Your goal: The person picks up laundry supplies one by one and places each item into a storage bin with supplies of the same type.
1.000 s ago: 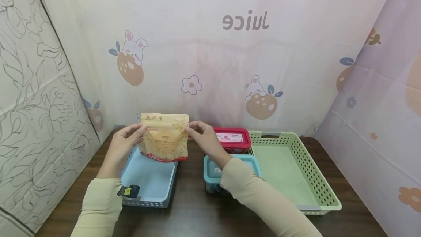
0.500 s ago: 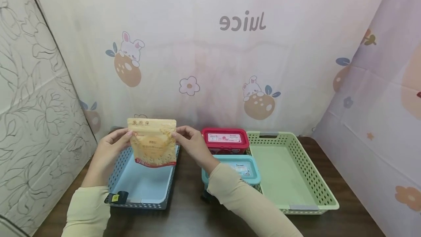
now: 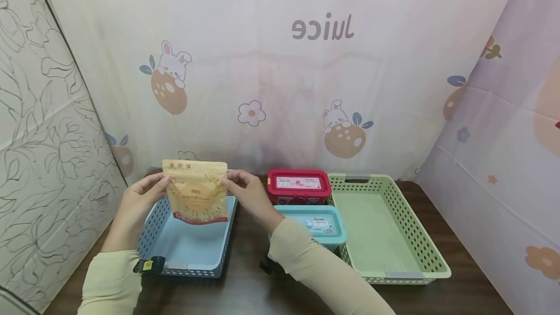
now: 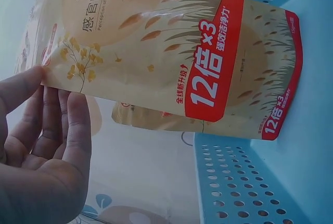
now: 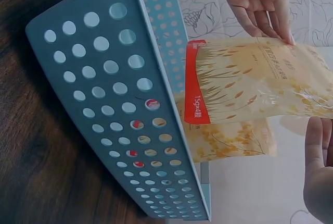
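A yellow resealable pouch [image 3: 197, 193] with a red bottom band hangs upright above the blue basket [image 3: 192, 242], its printed front toward the head camera. My left hand [image 3: 136, 205] pinches its left edge near the top. On the opposite edge, my right hand [image 3: 253, 198] pinches the pouch between thumb and fingers. A second, similar pouch [image 4: 265, 73] leans inside the blue basket behind the held one, as the left wrist view shows; the right wrist view gives part of this rear pouch [image 5: 234, 140] too. In the head view the held pouch hides it.
Right of my right hand sit a red lidded box [image 3: 299, 183] and a light-blue lidded box [image 3: 321, 225]. Beside them a large green perforated basket [image 3: 372, 227] stands on the dark wooden table [image 3: 245, 276]. A patterned curtain [image 3: 262, 62] hangs behind.
Both hands have carried the pouch left and slightly down over the blue basket. The boxes shift only slightly in view, and the light-blue lid is less covered by my right arm.
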The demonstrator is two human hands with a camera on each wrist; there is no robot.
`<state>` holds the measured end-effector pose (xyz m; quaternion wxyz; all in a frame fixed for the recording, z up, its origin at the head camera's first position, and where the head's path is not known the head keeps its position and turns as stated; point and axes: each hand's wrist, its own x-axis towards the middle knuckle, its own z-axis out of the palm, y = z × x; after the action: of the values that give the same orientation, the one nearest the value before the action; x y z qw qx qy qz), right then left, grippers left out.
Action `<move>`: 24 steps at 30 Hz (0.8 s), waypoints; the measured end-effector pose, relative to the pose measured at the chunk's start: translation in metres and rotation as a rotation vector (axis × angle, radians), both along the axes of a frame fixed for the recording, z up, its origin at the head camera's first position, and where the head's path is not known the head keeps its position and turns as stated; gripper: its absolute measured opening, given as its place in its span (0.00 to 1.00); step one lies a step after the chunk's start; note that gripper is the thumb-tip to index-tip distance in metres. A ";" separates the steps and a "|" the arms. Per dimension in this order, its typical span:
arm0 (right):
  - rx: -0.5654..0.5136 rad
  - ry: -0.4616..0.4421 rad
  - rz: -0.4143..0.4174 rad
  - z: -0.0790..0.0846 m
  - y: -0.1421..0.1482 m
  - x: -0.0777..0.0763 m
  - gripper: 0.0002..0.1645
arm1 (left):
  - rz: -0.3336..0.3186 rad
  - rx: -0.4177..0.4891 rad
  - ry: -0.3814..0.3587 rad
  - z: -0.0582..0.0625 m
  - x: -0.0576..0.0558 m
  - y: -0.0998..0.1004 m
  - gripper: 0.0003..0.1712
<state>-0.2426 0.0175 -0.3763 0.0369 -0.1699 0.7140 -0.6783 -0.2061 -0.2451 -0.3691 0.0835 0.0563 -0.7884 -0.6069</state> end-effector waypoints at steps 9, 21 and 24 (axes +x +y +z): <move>0.010 -0.019 0.002 -0.006 -0.008 -0.004 0.12 | -0.047 -0.015 -0.017 -0.006 -0.003 -0.010 0.43; 0.049 -0.121 -0.018 -0.016 -0.020 -0.004 0.11 | -0.056 -0.012 -0.099 -0.017 -0.009 -0.020 0.45; 0.057 -0.128 -0.025 -0.018 -0.023 -0.004 0.11 | -0.065 -0.010 -0.119 -0.018 -0.009 -0.021 0.45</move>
<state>-0.2470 -0.0054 -0.3938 0.0789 -0.1162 0.7310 -0.6677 -0.2150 -0.2663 -0.3869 0.0168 0.0664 -0.7965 -0.6008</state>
